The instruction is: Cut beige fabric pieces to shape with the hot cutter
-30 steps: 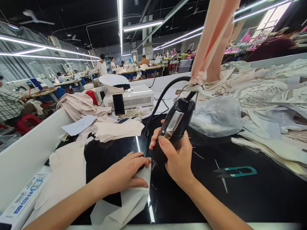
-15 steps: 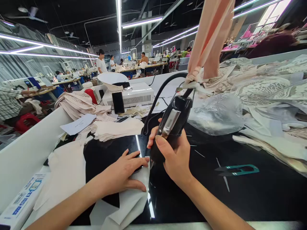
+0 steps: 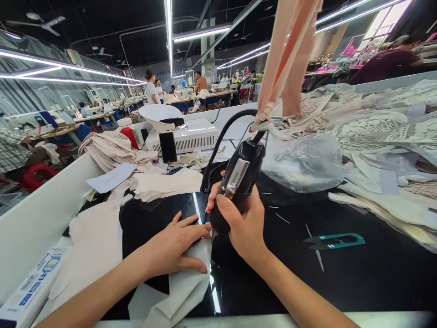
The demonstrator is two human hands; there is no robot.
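My left hand (image 3: 182, 246) lies with fingers spread on a folded piece of white fabric (image 3: 187, 289), pressing it to the black tabletop. My right hand (image 3: 244, 218) is wrapped round a black corded electric hand tool (image 3: 247, 157) with a silver lever on its body. The tool leans, with its lower end close to the fabric's right edge and my left fingertips. Its tip is mostly hidden, so I cannot tell whether it touches the cloth. Pink fabric strips (image 3: 278, 64) are tied to its top. Green-handled thread snips (image 3: 337, 241) lie to the right.
A clear plastic bag (image 3: 297, 161) and heaped lace pieces (image 3: 372, 127) fill the right back. White fabric (image 3: 92, 246) and a printed box (image 3: 34, 282) lie at left. Behind stand a scale (image 3: 187, 132) and a phone (image 3: 168, 146). A black cord (image 3: 218, 146) loops beside the tool.
My right hand and the tool have shifted slightly left, and the hanging strips with them. The left hand stays nearly still on the fabric. In the background, people have moved a little.
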